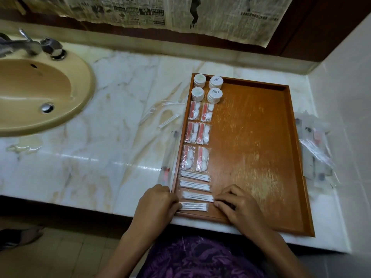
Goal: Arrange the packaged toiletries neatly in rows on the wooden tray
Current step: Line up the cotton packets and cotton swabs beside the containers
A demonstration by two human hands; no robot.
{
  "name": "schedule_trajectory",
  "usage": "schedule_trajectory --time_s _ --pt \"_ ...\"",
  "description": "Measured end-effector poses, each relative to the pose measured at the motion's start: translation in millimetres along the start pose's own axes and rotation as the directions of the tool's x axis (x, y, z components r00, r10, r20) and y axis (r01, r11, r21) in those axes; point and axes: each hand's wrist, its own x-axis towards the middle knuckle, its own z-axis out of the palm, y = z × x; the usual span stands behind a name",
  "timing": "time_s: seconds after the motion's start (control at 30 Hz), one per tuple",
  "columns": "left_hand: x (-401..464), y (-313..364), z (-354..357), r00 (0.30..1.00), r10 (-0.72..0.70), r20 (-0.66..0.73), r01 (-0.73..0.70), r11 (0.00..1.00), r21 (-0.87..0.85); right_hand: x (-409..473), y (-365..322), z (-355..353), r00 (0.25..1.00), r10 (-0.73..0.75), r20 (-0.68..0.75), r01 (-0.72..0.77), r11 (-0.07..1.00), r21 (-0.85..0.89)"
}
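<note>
A wooden tray [259,137] lies on the marble counter. Down its left side run two columns: round white soap packs [215,82] at the far end, then clear vanity packets with orange sticks and cotton [198,132], then several cotton-swab packets [195,184] laid crosswise. My left hand [158,203] sits at the tray's near left corner, fingertips curled on the left end of the nearest swab packet [194,206]. My right hand [236,205] has its curled fingertips at the right ends of the two nearest swab packets.
More clear packets lie off the tray: a heap to its right [315,155], long ones along its left rim [170,155], and a few small ones [168,119] toward the tan sink [40,91]. A tiled wall stands on the right.
</note>
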Motion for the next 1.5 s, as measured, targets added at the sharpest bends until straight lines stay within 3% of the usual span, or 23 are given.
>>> schedule_trajectory --time_s 0.63,1.03,1.27,1.5 --pt "1 8 13 0.997 -0.080 -0.003 0.080 0.997 -0.016 6 4 9 0.978 -0.209 -0.014 0.206 0.972 -0.110" --pt "9 11 8 0.999 0.026 -0.023 -0.024 0.998 0.057 11 -2 10 0.968 -0.252 -0.005 0.249 0.958 -0.143" --pt "19 16 -5 0.993 0.114 0.039 -0.118 0.983 0.141 12 -4 10 0.965 -0.261 0.017 0.260 0.954 -0.149" --pt "14 13 -8 0.991 0.126 -0.049 -0.119 0.986 0.117 5 -8 7 0.950 -0.308 0.052 0.312 0.944 -0.111"
